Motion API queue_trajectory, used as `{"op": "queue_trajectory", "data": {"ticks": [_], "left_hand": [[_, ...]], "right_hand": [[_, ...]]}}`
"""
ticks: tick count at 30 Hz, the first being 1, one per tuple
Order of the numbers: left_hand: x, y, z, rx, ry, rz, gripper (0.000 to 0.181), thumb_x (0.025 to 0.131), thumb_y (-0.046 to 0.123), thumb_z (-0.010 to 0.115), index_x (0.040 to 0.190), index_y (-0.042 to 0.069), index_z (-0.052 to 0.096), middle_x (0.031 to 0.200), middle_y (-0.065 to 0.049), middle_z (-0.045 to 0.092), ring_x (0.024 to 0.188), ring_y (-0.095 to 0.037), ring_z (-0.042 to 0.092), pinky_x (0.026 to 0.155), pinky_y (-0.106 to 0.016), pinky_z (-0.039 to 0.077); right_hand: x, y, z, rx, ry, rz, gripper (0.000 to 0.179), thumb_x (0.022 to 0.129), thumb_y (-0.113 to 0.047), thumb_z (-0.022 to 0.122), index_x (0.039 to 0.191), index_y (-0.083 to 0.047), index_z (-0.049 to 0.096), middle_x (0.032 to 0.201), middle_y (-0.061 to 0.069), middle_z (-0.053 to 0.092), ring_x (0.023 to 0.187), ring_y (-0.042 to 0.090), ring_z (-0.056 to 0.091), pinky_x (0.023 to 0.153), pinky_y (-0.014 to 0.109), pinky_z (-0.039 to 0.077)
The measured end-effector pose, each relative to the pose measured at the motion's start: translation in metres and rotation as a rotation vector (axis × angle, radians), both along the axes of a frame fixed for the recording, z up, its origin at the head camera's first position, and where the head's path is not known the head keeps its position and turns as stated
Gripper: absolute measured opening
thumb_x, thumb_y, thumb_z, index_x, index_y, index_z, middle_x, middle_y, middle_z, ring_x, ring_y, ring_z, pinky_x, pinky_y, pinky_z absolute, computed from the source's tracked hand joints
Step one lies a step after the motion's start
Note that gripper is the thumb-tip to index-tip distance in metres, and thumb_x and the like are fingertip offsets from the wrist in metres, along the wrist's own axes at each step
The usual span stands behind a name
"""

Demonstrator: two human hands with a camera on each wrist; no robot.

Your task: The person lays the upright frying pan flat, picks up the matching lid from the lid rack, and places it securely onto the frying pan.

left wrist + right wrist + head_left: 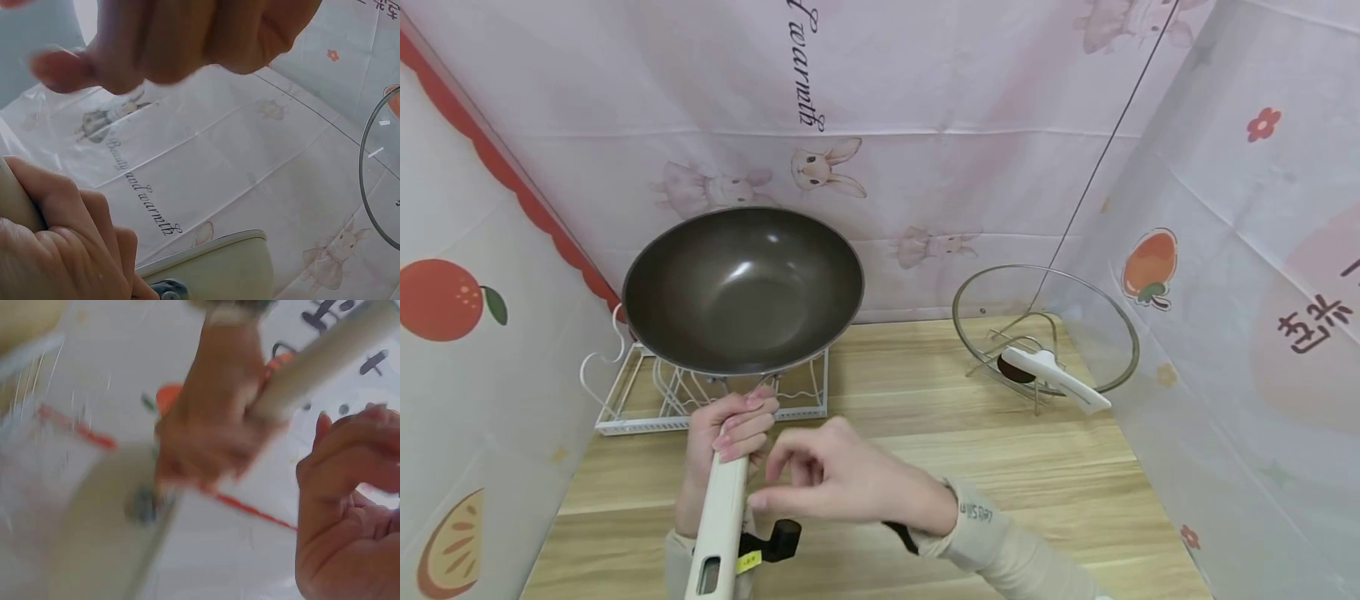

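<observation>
A dark-lined wok is held up by its long cream handle, its inside facing the head camera. My left hand grips that handle close to the pan, fingers wrapped around it. Just right of the handle is my right hand, its fingers loosely bent with nothing between them. The left wrist view shows the wok's pale green outside beyond the gripping hand. In the right wrist view the left hand on the handle is blurred, while the bent fingers of the right hand appear at the right.
Below and behind the wok stands a white wire rack, partly hidden by it. At the back right, a glass lid with a white handle leans on a metal wire stand. Printed cloth walls enclose the wood-grain table.
</observation>
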State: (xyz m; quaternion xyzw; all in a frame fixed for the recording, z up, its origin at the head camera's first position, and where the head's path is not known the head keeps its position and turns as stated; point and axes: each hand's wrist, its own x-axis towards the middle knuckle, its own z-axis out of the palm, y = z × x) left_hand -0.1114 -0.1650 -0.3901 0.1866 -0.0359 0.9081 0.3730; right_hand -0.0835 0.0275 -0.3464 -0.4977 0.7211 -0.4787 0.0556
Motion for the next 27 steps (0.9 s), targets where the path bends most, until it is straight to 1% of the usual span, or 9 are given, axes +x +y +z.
{"op": "queue_trajectory", "data": {"ticks": [2,4,7,12,14,17,19,23,27], "left_hand": [[0.001,0.000,0.000,-0.015,0.002,0.023,0.013,0.094,-0.004,0.029,0.095,0.008,0.032,0.067,0.008,0.021,0.048,-0.001,0.021,0.043,-0.015,0.035],[0.001,0.001,-0.001,-0.021,-0.004,0.033,0.012,0.094,-0.005,0.030,0.096,0.007,0.033,0.067,0.007,0.021,0.048,-0.002,0.021,0.043,-0.016,0.036],[0.001,0.002,-0.001,-0.018,0.019,0.030,0.012,0.094,-0.003,0.030,0.095,0.009,0.033,0.067,0.008,0.021,0.047,-0.001,0.021,0.043,-0.015,0.036],[0.000,0.005,0.000,-0.002,0.067,0.012,0.012,0.095,-0.001,0.030,0.093,0.010,0.031,0.066,0.008,0.022,0.046,-0.001,0.021,0.042,-0.012,0.033],[-0.001,0.005,0.001,0.002,0.077,0.004,0.012,0.096,-0.001,0.030,0.092,0.011,0.030,0.066,0.008,0.022,0.046,-0.001,0.022,0.042,-0.012,0.033],[0.000,0.005,0.002,0.005,0.080,-0.005,0.014,0.095,-0.001,0.030,0.091,0.012,0.028,0.066,0.008,0.022,0.046,-0.001,0.022,0.042,-0.012,0.033],[0.000,0.006,0.003,0.007,0.077,-0.012,0.014,0.095,-0.001,0.030,0.092,0.012,0.028,0.066,0.008,0.022,0.046,-0.001,0.022,0.042,-0.013,0.033],[0.001,0.006,0.004,0.011,0.068,-0.025,0.013,0.095,-0.002,0.030,0.093,0.011,0.030,0.066,0.008,0.022,0.046,-0.001,0.023,0.042,-0.013,0.033],[0.002,0.007,0.004,0.017,0.068,-0.035,0.014,0.095,-0.002,0.030,0.092,0.012,0.028,0.066,0.007,0.023,0.046,-0.001,0.023,0.041,-0.012,0.032]], "right_hand": [[-0.011,0.005,0.004,-0.061,0.155,-0.045,0.015,0.085,-0.012,0.078,0.088,-0.008,0.063,0.057,-0.009,0.052,0.050,-0.010,0.040,0.044,0.007,0.038],[-0.023,0.010,0.009,-0.105,0.274,-0.079,0.015,0.084,-0.009,0.078,0.087,-0.007,0.063,0.056,-0.008,0.051,0.049,-0.009,0.038,0.044,0.006,0.036],[-0.041,0.017,0.018,-0.153,0.350,-0.119,0.014,0.083,-0.006,0.077,0.087,-0.005,0.063,0.055,-0.006,0.051,0.049,-0.005,0.039,0.044,0.008,0.035],[-0.072,0.029,0.032,-0.156,0.451,-0.212,0.012,0.084,-0.009,0.077,0.085,-0.006,0.065,0.057,-0.007,0.053,0.050,-0.002,0.042,0.046,0.011,0.037],[-0.086,0.033,0.036,-0.179,0.517,-0.231,0.012,0.084,-0.010,0.077,0.083,-0.006,0.066,0.058,-0.006,0.055,0.050,0.000,0.045,0.047,0.011,0.039],[-0.110,0.036,0.040,-0.253,0.635,-0.245,0.012,0.082,-0.008,0.077,0.081,-0.004,0.066,0.061,-0.002,0.059,0.050,0.004,0.049,0.048,0.013,0.042],[-0.126,0.038,0.042,-0.298,0.705,-0.275,0.011,0.082,-0.007,0.076,0.080,-0.002,0.066,0.063,0.001,0.061,0.050,0.007,0.051,0.048,0.015,0.043],[-0.156,0.042,0.044,-0.308,0.757,-0.353,0.010,0.083,-0.006,0.074,0.082,-0.001,0.066,0.067,0.003,0.062,0.054,0.010,0.052,0.049,0.019,0.045],[-0.183,0.045,0.043,-0.211,0.745,-0.448,0.010,0.087,-0.010,0.072,0.084,-0.002,0.065,0.074,0.004,0.062,0.063,0.014,0.056,0.056,0.023,0.048]]}}
